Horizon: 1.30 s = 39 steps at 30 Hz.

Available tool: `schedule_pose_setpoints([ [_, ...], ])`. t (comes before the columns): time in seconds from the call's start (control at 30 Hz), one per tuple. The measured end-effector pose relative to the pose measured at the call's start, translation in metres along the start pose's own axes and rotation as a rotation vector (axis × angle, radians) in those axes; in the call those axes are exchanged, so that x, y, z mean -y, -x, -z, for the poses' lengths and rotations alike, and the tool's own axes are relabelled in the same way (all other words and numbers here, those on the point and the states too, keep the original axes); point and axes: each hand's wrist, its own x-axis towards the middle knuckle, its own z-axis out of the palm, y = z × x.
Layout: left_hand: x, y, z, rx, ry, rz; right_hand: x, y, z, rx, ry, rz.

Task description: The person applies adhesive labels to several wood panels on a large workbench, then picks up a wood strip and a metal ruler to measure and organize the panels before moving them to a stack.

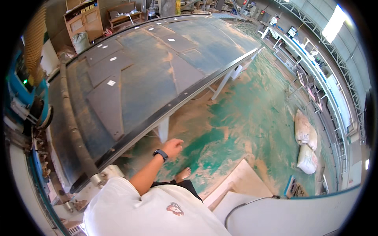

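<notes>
My left hand (pixel 173 148), with a dark watch (pixel 160 155) on its wrist, hangs in the air just off the near edge of a big flat machine table (pixel 143 84). Its fingers are loosely bent and a little apart, with nothing seen in them. Flat dark grey panels (pixel 108 103), cut at angles, lie on the dusty table. Small white labels (pixel 111 83) sit on several of them. My right hand is out of view.
A metal roller bar (pixel 71 114) crosses the table's left end, beside a teal machine (pixel 25 78) with a ribbed hose (pixel 34 39). White sacks (pixel 306 157) and a pale board (pixel 240 177) lie on the dusty green floor. Far right, a person (pixel 274 20) stands by a long bench (pixel 303 51).
</notes>
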Motion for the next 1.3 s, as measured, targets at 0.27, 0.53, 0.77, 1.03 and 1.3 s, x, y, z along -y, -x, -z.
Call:
schedule_pose_setpoints([
  [0.27, -0.004, -0.212, 0.030, -0.394, -0.102, 0.074, 0.153, -0.165, 0.142, -0.086, 0.468, 0.108],
  [0.53, 0.052, -0.372, 0.099, -0.555, -0.319, 0.687, 0.574, -0.240, 0.302, -0.271, 0.130, 0.667],
  [0.77, 0.071, -0.554, 0.131, -0.614, -0.428, 0.922, 0.577, -0.305, 0.310, -0.167, 0.387, 0.640],
  [1.03, 0.081, -0.674, 0.183, -0.631, -0.468, 1.305, 0.442, -0.275, 0.278, -0.106, -0.230, 0.014],
  [1.3, 0.058, -0.642, 0.200, -0.723, -0.552, 1.205, 0.385, -0.309, 0.191, -0.123, 0.056, 0.038],
])
